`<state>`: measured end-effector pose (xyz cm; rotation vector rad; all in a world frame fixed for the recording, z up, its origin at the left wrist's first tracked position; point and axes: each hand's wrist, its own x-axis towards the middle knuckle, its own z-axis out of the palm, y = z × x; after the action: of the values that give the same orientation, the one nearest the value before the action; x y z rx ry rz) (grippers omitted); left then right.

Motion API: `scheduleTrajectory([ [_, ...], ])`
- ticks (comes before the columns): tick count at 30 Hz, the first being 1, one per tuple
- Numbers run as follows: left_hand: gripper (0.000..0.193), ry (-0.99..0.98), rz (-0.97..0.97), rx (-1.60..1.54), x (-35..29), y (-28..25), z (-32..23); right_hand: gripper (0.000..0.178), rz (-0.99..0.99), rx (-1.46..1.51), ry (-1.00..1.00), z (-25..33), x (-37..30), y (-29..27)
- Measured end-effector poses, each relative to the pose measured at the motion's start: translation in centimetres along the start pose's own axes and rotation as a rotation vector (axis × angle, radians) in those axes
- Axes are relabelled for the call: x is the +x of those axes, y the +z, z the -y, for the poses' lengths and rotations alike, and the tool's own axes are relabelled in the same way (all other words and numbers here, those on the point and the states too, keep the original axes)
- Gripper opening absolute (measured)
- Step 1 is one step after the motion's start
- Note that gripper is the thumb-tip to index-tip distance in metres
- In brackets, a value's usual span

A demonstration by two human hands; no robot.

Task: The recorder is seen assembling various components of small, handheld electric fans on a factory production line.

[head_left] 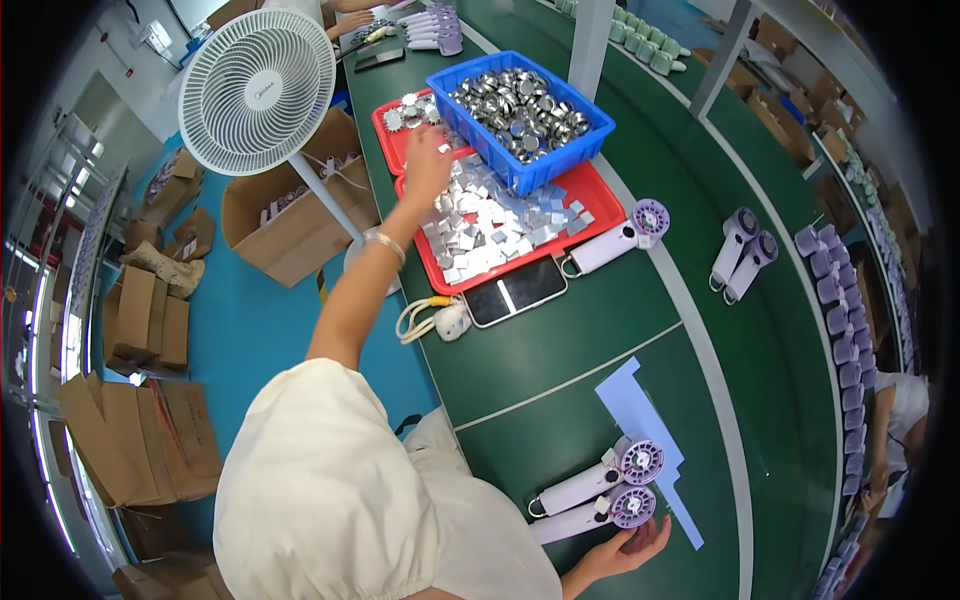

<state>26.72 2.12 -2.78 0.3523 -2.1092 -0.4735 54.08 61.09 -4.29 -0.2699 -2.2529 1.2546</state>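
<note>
My left hand (pixel 428 165) reaches over two red trays, fingers stretched out and apart. Beneath and beside it, the nearer red tray (pixel 437 272) holds loose silver square pieces (pixel 490 225). Toothed metal discs (pixel 408 112) lie in the farther red tray (pixel 388 138). A small pale piece shows beside my left fingers; whether they touch it I cannot tell. My right hand (pixel 625 553) rests at the near edge of the bench, thumb and fingers apart. It is close beside the nearer of two purple handheld fans (pixel 632 507); the other handheld fan (pixel 642 461) lies alongside. Contact there is unclear.
A blue bin (pixel 518 180) of round metal parts stands partly on the red tray. Nearby are a phone (pixel 517 292), a corded plush charm (pixel 452 320), another handheld fan (pixel 620 240) and a blue flat template (pixel 640 400). A white standing fan (pixel 262 90) rises at left.
</note>
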Motion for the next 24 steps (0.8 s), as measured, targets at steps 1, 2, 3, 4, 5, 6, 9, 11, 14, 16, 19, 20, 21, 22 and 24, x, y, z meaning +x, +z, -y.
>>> scheduleTrajectory([
  [1,0.041,-0.032,0.006,0.108,0.9,1.1,2.8,0.047,-0.007,-0.033,0.013,-0.1,-0.2,-0.2],
  [2,0.043,-0.109,0.068,0.166,1.3,0.9,4.4,0.046,0.000,-0.064,0.023,-0.2,-0.2,-0.1],
  [3,0.045,-0.182,0.122,0.220,2.0,0.4,5.6,0.046,-0.001,-0.063,0.030,-0.3,-0.3,-0.2],
  [4,0.045,-0.197,0.136,0.258,2.7,1.1,6.9,0.046,-0.014,-0.081,0.015,0.0,-0.5,-0.3],
  [5,0.045,-0.208,0.165,0.264,3.4,1.0,8.3,0.046,-0.015,-0.099,-0.004,0.5,-0.4,-0.2],
  [6,0.046,-0.220,0.195,0.272,4.0,0.7,9.6,0.044,-0.046,-0.088,0.008,0.9,-0.4,0.1],
  [9,0.046,-0.161,0.174,0.348,5.4,0.5,13.0,0.042,-0.073,-0.085,-0.011,2.1,-0.1,0.7],
  [11,0.044,-0.155,0.212,0.435,6.5,1.9,13.1,0.044,-0.094,-0.116,-0.013,2.1,0.2,1.1],
  [14,0.028,-0.084,0.310,0.593,8.0,5.2,14.6,0.043,-0.178,-0.145,0.218,1.5,-0.8,0.3],
  [16,0.025,-0.147,0.305,0.544,7.4,5.1,19.0,0.041,-0.217,-0.131,0.123,0.0,-0.8,0.9],
  [19,0.026,0.015,0.397,0.769,11.5,-4.3,33.3,0.040,-0.140,-0.129,0.042,0.8,1.6,3.5],
  [20,0.027,-0.175,0.497,0.506,5.8,5.2,26.1,0.043,-0.169,-0.369,-0.061,2.6,1.3,3.1],
  [21,0.028,-0.095,0.491,0.492,6.6,4.9,27.3,0.044,-0.143,-0.311,-0.017,2.0,1.2,2.7],
  [22,0.041,0.346,0.138,0.412,11.6,1.1,33.3,0.045,-0.163,-0.148,0.027,1.1,1.6,2.8],
  [24,0.048,-0.056,0.469,0.258,9.6,6.3,32.5,0.043,-0.193,-0.178,-0.002,1.7,1.2,2.5],
])
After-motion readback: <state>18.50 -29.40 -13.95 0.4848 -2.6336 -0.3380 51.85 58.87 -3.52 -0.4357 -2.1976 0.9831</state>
